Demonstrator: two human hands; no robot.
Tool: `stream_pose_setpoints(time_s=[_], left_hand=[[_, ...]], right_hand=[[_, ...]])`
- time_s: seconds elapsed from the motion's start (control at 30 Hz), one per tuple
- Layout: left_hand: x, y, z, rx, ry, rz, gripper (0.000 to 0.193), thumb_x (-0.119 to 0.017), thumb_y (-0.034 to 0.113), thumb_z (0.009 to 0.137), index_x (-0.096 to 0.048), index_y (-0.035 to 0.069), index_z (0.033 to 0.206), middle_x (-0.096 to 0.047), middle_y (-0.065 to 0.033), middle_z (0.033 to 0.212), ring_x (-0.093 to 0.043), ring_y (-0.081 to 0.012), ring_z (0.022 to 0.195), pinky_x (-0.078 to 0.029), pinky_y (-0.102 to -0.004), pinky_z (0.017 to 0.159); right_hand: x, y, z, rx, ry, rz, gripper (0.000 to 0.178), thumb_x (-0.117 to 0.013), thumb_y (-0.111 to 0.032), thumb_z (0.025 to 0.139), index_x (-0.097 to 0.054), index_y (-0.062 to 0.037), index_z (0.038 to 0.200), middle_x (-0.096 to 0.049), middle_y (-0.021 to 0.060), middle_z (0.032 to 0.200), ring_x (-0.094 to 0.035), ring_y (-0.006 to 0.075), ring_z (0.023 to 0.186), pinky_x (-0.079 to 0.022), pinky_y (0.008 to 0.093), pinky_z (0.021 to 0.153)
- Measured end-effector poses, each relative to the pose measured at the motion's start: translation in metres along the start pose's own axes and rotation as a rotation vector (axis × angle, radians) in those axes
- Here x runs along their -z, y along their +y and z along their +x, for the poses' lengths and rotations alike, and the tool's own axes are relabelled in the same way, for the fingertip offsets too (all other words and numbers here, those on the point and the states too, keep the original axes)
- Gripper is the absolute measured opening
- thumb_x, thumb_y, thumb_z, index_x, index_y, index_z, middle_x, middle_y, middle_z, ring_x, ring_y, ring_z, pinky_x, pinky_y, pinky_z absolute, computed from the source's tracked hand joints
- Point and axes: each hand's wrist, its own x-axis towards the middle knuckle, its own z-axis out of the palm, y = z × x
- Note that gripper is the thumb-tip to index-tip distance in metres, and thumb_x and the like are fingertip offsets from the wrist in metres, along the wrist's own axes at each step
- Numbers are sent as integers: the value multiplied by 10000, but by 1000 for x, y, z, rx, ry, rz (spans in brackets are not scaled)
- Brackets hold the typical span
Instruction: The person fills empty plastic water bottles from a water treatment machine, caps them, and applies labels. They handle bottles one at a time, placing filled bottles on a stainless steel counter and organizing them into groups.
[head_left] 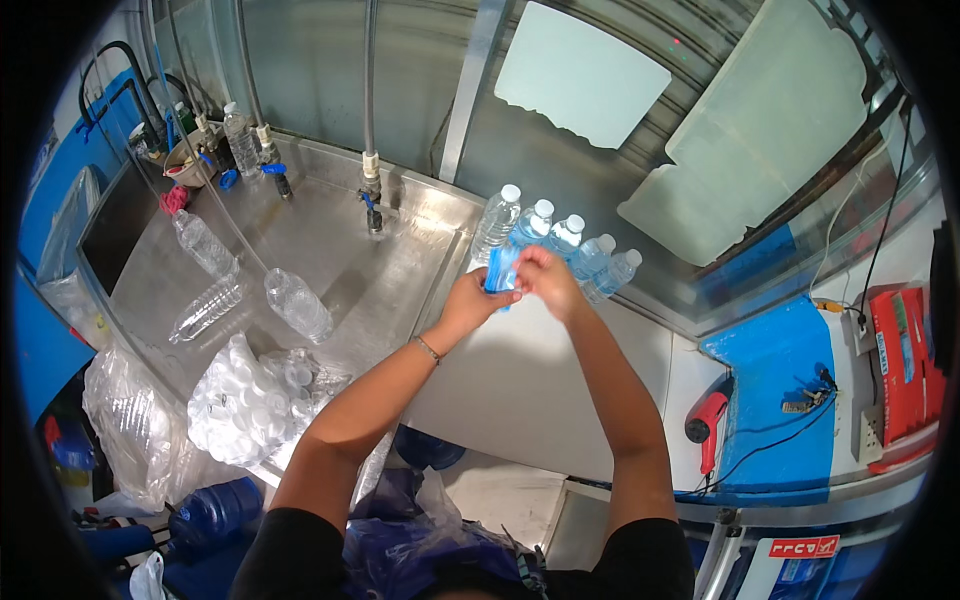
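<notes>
My left hand point(472, 303) grips a small blue-and-white stack of what look like plastic bottle labels point(502, 268), held over the white counter. Pinched fingers of my right hand point(550, 284) meet the upper right edge of these labels; a slight blur hides exactly how much they hold. Just beyond both hands, several clear water bottles point(497, 222) with white caps stand upright in a slanting row. Blue labels show on some of them, while the leftmost looks bare. My hands partly cover the lower parts of the middle bottles.
Left of the counter is a steel sink point(350, 265) with valve taps point(372, 205) and clear bottles point(298, 305) lying in it. A bag of white caps point(245, 400) rests at its front edge. On the right lie a red heat gun point(708, 425) and cables.
</notes>
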Motion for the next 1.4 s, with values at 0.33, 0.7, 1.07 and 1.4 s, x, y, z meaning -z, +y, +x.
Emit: stream_pose_setpoints(time_s=[0.33, 0.7, 1.07, 1.4], left_hand=[[25, -17, 34, -15, 100, -55, 237, -629, 92, 873, -645, 36, 1103, -645, -26, 909, -554, -91, 755, -461, -241, 689], [44, -10, 38, -59, 149, -35, 224, -545, 17, 865, -662, 26, 1056, -642, -31, 878, -561, -100, 771, -459, -241, 714], [39, 5, 53, -321, 354, 380, 530, -738, 35, 740, -552, 13, 1237, -623, -160, 1172, -630, -294, 1023, -512, -366, 887], [23, -17, 74, -268, 180, 301, 814, -858, 141, 648, -463, 34, 1351, -599, -187, 1250, -599, -346, 1118, -496, -414, 925]], right_hand=[[18, -78, 94, 323, 287, -1029, 140, -613, -134, 818, -605, -54, 932, -658, 147, 802, -630, 336, 859, -487, 406, 741], [20, -112, 131, -35, -267, -918, 227, -521, -66, 826, -660, -20, 1000, -716, 124, 873, -650, 195, 801, -490, 343, 713], [-8, -62, 114, 206, 47, -1198, 368, -836, -171, 673, -687, -54, 989, -686, 183, 987, -659, 370, 928, -519, 428, 827], [-18, -66, 75, 269, -109, -1086, 327, -812, -127, 700, -669, -51, 985, -670, 213, 981, -641, 387, 927, -504, 434, 807]])
